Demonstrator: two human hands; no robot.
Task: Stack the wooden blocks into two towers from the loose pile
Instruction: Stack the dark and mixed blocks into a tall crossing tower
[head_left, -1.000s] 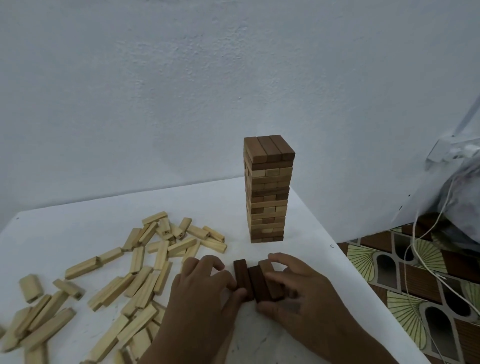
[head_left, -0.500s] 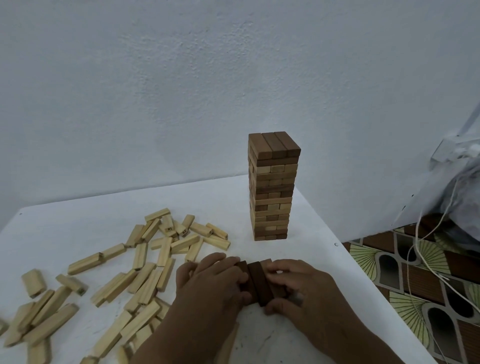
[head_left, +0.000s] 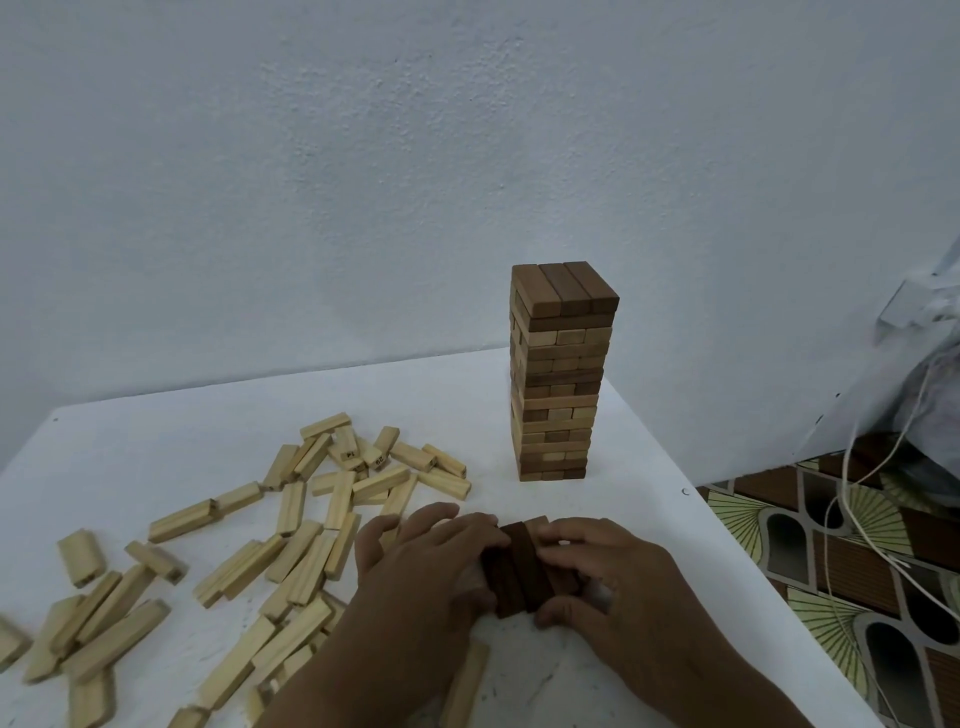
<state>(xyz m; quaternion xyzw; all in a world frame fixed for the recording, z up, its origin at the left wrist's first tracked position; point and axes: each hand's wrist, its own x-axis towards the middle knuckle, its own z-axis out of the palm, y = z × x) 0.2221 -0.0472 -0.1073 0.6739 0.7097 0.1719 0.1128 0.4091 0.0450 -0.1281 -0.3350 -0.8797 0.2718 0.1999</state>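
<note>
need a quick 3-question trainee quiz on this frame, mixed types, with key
1. True or false: the tower stands at the table's far right corner.
2. The left hand and right hand squeeze together: A) pale blocks B) dark blocks C) a cable
3. On which side of the hands does the loose pile lie?

Key: 1 true; 2 B; 3 left

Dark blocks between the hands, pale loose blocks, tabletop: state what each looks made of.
Dark blocks: wood, seemingly stained brown, matte. Pale loose blocks: seemingly unfinished light wood, grain lines visible. Tabletop: smooth white surface, possibly laminate or paint; cannot tell.
</note>
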